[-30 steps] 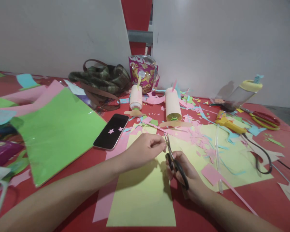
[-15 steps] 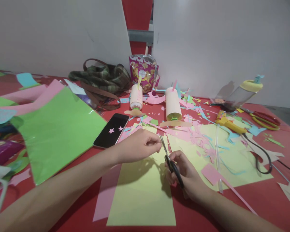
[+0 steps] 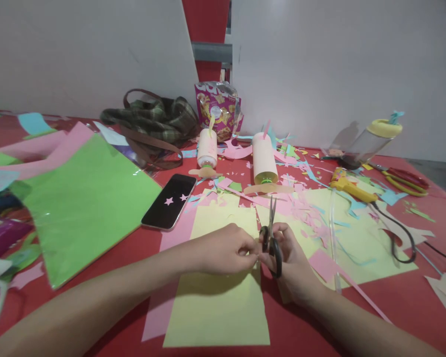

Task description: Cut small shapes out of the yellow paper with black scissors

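Note:
Black-handled scissors (image 3: pixel 272 243) sit in my right hand (image 3: pixel 292 263), their blades pointing away from me and nearly together. My left hand (image 3: pixel 232 250) is closed in a pinch right beside the scissor handles; whatever its fingertips hold is too small to make out. Both hands are above a pale yellow paper sheet (image 3: pixel 215 312), which lies over a pink sheet (image 3: pixel 154 317). A phone (image 3: pixel 169 210) with two small pink paper stars (image 3: pixel 168 201) on its dark screen lies left of the hands.
Two paper-wrapped bottles (image 3: pixel 264 156) lie beyond my hands among pink and blue scraps (image 3: pixel 312 215). A yellow glue gun (image 3: pixel 353 188), its cord, and red-yellow scissors (image 3: pixel 405 179) are at right. Green sheets (image 3: pixel 92 198) cover the left; a plaid bag (image 3: pixel 159 119) and snack pouch (image 3: pixel 217 109) stand behind.
My left hand has come down and toward me, next to the right fingers. The scissors have turned more upright, and their blades have moved away from the left fingertips.

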Demonstrator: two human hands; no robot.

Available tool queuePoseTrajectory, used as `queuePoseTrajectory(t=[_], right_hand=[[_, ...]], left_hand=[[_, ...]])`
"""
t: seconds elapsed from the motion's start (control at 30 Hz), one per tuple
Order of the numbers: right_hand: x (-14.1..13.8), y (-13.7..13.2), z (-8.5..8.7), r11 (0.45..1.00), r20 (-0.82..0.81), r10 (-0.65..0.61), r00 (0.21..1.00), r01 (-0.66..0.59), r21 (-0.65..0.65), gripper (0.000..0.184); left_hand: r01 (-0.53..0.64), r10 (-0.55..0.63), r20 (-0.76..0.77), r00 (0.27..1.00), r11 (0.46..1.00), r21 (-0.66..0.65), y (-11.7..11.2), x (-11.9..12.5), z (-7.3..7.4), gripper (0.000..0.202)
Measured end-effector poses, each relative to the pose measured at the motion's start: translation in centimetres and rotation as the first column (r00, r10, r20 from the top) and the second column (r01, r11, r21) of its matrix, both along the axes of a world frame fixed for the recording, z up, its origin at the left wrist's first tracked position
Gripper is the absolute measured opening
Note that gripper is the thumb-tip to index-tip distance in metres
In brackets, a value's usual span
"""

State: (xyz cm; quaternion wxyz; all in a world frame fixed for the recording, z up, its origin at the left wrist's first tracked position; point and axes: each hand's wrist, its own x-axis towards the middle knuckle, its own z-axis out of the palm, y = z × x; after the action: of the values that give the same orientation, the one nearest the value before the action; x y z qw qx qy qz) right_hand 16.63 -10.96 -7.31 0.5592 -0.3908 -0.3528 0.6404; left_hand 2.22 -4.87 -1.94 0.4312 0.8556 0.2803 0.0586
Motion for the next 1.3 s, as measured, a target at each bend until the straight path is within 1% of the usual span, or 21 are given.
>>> queuePoseTrajectory(t=[0.17,0.27,0.43,0.53,0.63,0.83,1.07,1.17,1.3], right_hand=[[0.0,-0.1,-0.1,1.000,0.043,0.012,0.999,-0.012,0.002,0.040],[0.0,-0.1,0.1,1.000,0.042,0.006,0.999,-0.006,0.000,0.037],[0.0,0.0,0.1,1.000,0.037,0.000,0.999,0.000,0.002,0.036],[0.0,0.0,0.0,1.000,0.022,-0.026,0.999,0.026,0.010,0.036],[0.0,0.0,0.0,0.999,0.012,-0.040,0.999,0.040,0.012,0.036],[0.0,0.0,0.1,0.999,0.003,-0.044,0.999,0.044,0.009,0.037],[0.0,0.0,-0.3,0.999,-0.014,-0.041,0.999,0.041,0.022,0.035],[0.0,0.0,-0.4,0.999,-0.050,-0.029,0.998,0.030,0.017,0.033],[0.1,-0.1,-0.3,1.000,-0.091,0.026,0.995,-0.025,0.018,0.034]], left_hand=[[0.012,-0.012,-0.001,1.000,1.000,0.000,-0.1,0.1,-0.2,0.021],[-0.020,0.020,-0.001,1.000,1.000,-0.012,0.0,0.1,-0.1,0.019],[-0.050,0.049,-0.016,0.999,0.995,-0.084,0.2,0.0,-0.3,0.016],[-0.065,0.063,-0.023,0.998,0.996,-0.066,0.3,0.0,-0.3,0.019],[-0.052,0.052,-0.026,0.998,0.998,-0.032,0.4,0.0,-0.3,0.020],[0.001,-0.001,-0.012,1.000,1.000,-0.027,0.3,0.2,-0.3,0.023],[-0.023,0.026,0.030,0.999,0.997,-0.074,0.6,0.0,-0.6,0.019],[-0.067,0.073,0.069,0.995,0.993,-0.095,0.9,-0.2,-0.5,0.017],[-0.234,0.252,0.166,0.953,0.965,-0.119,1.2,-0.4,-0.1,0.016]])
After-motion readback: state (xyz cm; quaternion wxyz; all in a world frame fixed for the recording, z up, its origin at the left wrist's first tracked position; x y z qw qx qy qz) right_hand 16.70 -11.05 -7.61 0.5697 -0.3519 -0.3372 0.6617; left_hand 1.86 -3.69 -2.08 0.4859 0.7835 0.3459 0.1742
